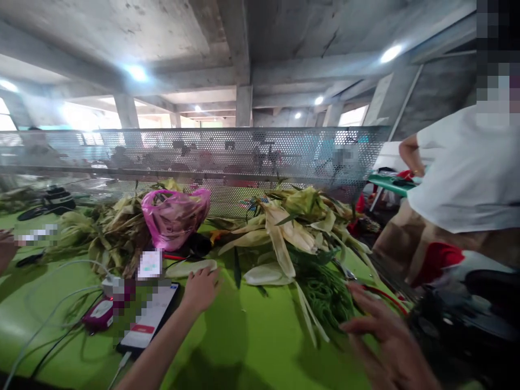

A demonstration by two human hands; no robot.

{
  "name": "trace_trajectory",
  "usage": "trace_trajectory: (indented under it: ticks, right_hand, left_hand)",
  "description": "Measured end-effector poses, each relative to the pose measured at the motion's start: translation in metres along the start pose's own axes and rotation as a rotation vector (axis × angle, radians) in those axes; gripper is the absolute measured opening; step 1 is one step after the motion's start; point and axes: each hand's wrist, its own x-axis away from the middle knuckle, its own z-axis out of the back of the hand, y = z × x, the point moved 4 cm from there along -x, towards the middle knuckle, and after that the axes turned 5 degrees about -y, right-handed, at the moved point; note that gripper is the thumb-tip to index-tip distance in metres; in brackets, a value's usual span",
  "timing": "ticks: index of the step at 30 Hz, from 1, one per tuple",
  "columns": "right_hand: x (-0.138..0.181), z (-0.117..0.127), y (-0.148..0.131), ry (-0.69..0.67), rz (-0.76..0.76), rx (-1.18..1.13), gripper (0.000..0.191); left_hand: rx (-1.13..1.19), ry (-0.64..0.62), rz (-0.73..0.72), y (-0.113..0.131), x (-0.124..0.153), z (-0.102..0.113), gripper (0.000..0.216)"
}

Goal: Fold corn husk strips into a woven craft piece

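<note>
My left hand point(202, 290) lies on the green tabletop, fingers forward and resting flat at the end of a pale corn husk point(184, 268). A smartphone point(152, 317) with a lit screen is beside that forearm. At the lower right, my right hand point(384, 338) is raised with its fingers apart and nothing between them. It is nearest to a tangled bundle of green string point(330, 295). Behind the bundle is a heap of corn husks point(290, 225), with long pale leaves hanging toward me.
A pink plastic bag point(174, 216) stands by more dried husks point(119, 233). A purple power socket point(99, 314) with white cables sits at left. Another person's hand point(6, 246) is at the left edge. A perforated metal screen point(195, 154) borders the back. At right stands a person in a white shirt point(467, 168).
</note>
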Motion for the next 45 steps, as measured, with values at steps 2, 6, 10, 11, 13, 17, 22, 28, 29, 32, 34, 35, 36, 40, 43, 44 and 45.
trace_trajectory:
  ticks: [2,6,10,11,13,17,22,28,29,32,34,35,36,40,43,44,45]
  right_hand:
    - [0.0,-0.019,0.009,-0.063,-0.017,0.026,0.03]
    - [0.001,-0.028,0.045,-0.113,-0.058,0.077,0.042]
    - [-0.016,-0.034,0.077,-0.196,-0.011,0.156,0.041]
    - [-0.024,-0.037,0.08,-0.224,-0.008,0.188,0.04]
    - [-0.047,-0.043,0.079,-0.255,-0.002,0.265,0.038]
    - [-0.097,-0.066,0.062,-0.293,0.098,0.474,0.032]
    - [-0.124,-0.11,0.067,-0.406,-0.033,0.817,0.022]
    - [-0.104,-0.147,0.073,-0.438,-0.205,0.947,0.013]
    - [-0.1,-0.152,0.07,-0.461,-0.208,0.938,0.013]
    - [-0.09,-0.165,0.058,-0.561,-0.179,0.884,0.018]
    - [-0.084,-0.174,0.049,-0.665,-0.127,0.838,0.02]
    - [-0.081,-0.177,0.045,-0.719,-0.1,0.822,0.021]
    - [-0.077,-0.179,0.042,-0.769,-0.074,0.812,0.022]
    - [-0.065,-0.178,0.036,-0.93,-0.021,0.811,0.021]
    - [-0.066,-0.172,0.034,-1.027,0.004,0.79,0.015]
    - [-0.072,-0.171,0.034,-1.024,0.014,0.776,0.015]
    - [-0.081,-0.17,0.033,-0.996,0.03,0.758,0.018]
  left_hand:
    - [-0.002,0.009,0.041,-0.003,-0.004,-0.008,0.049]
    - [-0.01,0.025,0.134,-0.016,-0.014,-0.013,0.054]
    - [-0.027,0.079,0.274,-0.029,-0.016,-0.019,0.061]
    - [-0.038,0.093,0.309,-0.032,-0.015,-0.019,0.062]
    - [-0.069,0.112,0.35,-0.03,-0.012,-0.017,0.062]
    - [-0.003,0.176,0.249,0.005,-0.009,0.006,0.048]
    - [0.338,0.251,-0.062,0.071,-0.008,0.024,0.045]
    - [0.491,0.151,-0.208,0.076,-0.004,0.002,0.04]
    - [0.503,0.132,-0.202,0.074,-0.005,-0.002,0.042]
    - [0.539,0.127,-0.194,0.073,-0.006,-0.006,0.052]
    - [0.551,0.152,-0.232,0.079,-0.004,-0.006,0.056]
    - [0.553,0.167,-0.261,0.083,-0.003,-0.005,0.057]
    - [0.553,0.178,-0.291,0.087,-0.002,-0.005,0.057]
    - [0.558,0.14,-0.369,0.095,0.0,-0.01,0.048]
    - [0.556,0.068,-0.352,0.095,-0.004,-0.018,0.047]
    - [0.553,0.047,-0.335,0.094,-0.006,-0.021,0.048]
    - [0.55,0.03,-0.317,0.093,-0.007,-0.023,0.049]
